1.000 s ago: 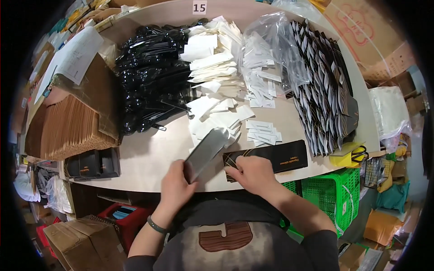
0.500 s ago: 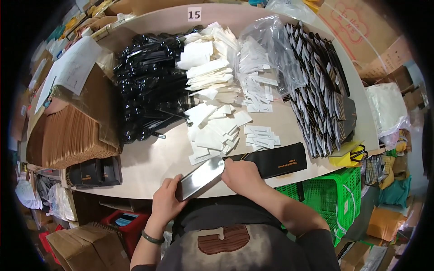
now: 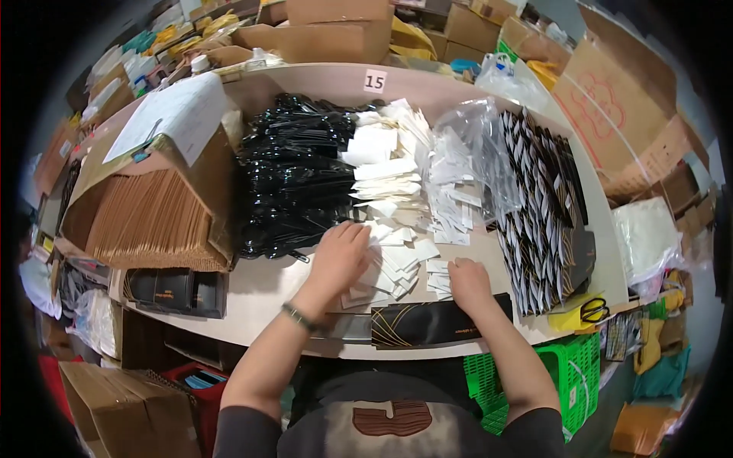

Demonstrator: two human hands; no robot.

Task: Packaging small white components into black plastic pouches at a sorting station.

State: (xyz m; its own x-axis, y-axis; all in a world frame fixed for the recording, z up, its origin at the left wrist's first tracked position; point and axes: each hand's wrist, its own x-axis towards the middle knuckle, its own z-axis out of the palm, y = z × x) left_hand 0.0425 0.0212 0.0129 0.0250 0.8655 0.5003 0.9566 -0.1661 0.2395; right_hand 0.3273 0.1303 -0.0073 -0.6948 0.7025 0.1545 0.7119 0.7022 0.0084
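My left hand (image 3: 341, 258) rests where the glossy black wrapped cutlery (image 3: 294, 179) meets the white paper packets (image 3: 393, 271). Its fingers are stretched forward and slightly bent, holding nothing that shows. With fingers pinched together, my right hand (image 3: 470, 285) is on a few small white printed packets (image 3: 438, 279); the fingertips partly hide what they grip. Just below both hands a long black pouch with gold lines (image 3: 427, 322) lies flat along the table's near edge. A flat silvery-grey strip (image 3: 347, 327) lies beside its left end, partly under my left forearm.
An open carton of brown upright sleeves (image 3: 145, 221) stands at the left, black pouches (image 3: 172, 291) below it. Rows of filled black pouches (image 3: 534, 206) line the right side, near a clear plastic bag (image 3: 477, 153). Scissors (image 3: 594, 309) lie at the right edge above a green crate (image 3: 569, 374).
Both hands have let go of the pouch and its silvery piece, which now lie at the near edge. My left hand reached forward to the piles, my right to the small packets. The view tilted up.
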